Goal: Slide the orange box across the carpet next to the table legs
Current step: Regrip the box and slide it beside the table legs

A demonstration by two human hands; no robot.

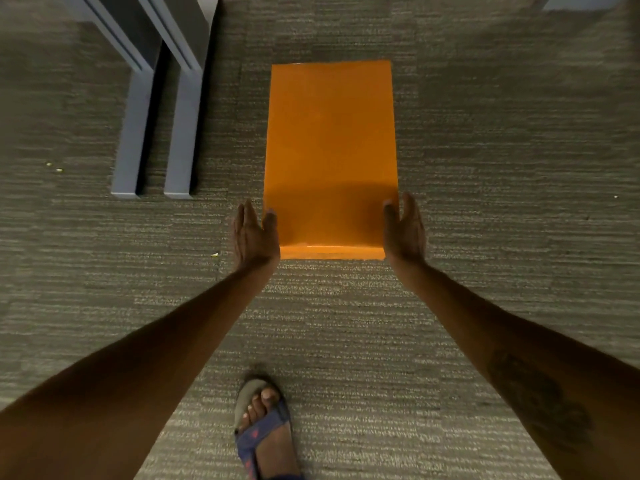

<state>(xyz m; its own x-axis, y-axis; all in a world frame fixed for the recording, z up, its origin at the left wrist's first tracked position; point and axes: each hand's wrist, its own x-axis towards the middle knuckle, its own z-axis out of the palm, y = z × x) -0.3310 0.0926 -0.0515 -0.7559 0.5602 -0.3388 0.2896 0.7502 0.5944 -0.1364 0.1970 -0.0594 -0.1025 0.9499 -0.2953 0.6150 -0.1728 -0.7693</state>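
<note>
A flat orange box [330, 150] lies lengthwise on the grey carpet [485, 168], its near end close to me. My left hand [254, 233] presses against the box's near left corner, thumb on its top edge, fingers pointing forward. On the opposite side, my right hand [403, 230] is set against the near right corner in the same way. Both hands clasp the box between them. Two grey table legs [156, 133] run along the carpet to the left of the box, a gap of carpet between them and it.
My foot in a blue sandal [265, 431] stands on the carpet behind the box. Small crumbs [55, 167] lie on the carpet at the left. A pale furniture edge [585, 1] shows at the top right corner.
</note>
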